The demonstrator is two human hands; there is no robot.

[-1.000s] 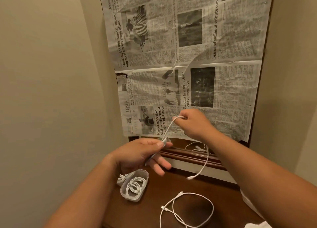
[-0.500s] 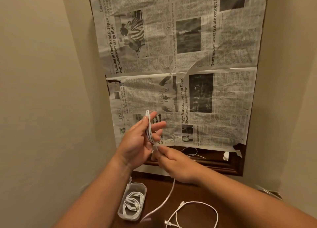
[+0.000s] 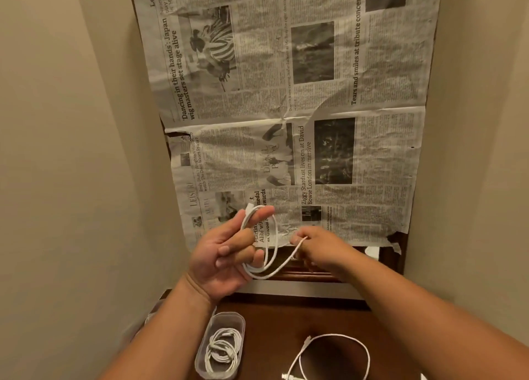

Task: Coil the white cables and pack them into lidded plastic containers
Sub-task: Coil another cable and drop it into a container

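Observation:
A white cable (image 3: 270,245) is looped around the spread fingers of my left hand (image 3: 226,258), which is raised above the table with the plug end sticking up by the index finger. My right hand (image 3: 317,249) pinches the free length of the same cable just to the right, pulling it taut. Below, an open clear plastic container (image 3: 221,321) holds a coiled white cable (image 3: 223,349). Another loose white cable (image 3: 335,354) lies in a ring on the dark wooden table (image 3: 286,322).
Newspaper sheets (image 3: 286,107) cover the board behind the table. Beige walls close in on the left and right. A second clear container piece (image 3: 151,316) shows at the table's left edge, partly hidden by my left forearm.
My left hand turned palm-up with more cable wound round its fingers. My right hand rose from below the left hand to its right side, drawing the cable's tail up off the table.

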